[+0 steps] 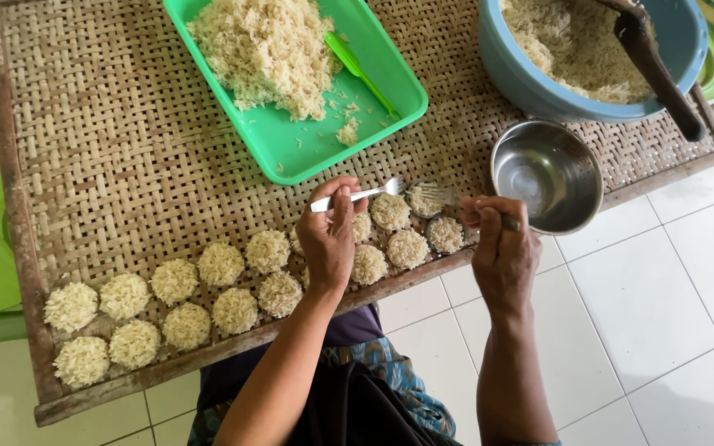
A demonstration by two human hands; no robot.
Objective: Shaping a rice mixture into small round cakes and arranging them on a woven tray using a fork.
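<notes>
The left hand (328,239) has its fingers (342,206) clamped on a silver fork (365,194), prongs pointing to 3 o'clock. The right hand (502,248) has its fingers (483,216) clamped on a second fork (440,196), prongs over a small round mould of rice (423,202) at 9 o'clock of it. Round rice cakes (221,264) lie in rows on the woven tray (109,149). A steel bowl (549,175) stands at 1 o'clock of the right hand, a green tray (307,144) of rice at 12 o'clock of the left, a blue bowl (514,70) beyond
</notes>
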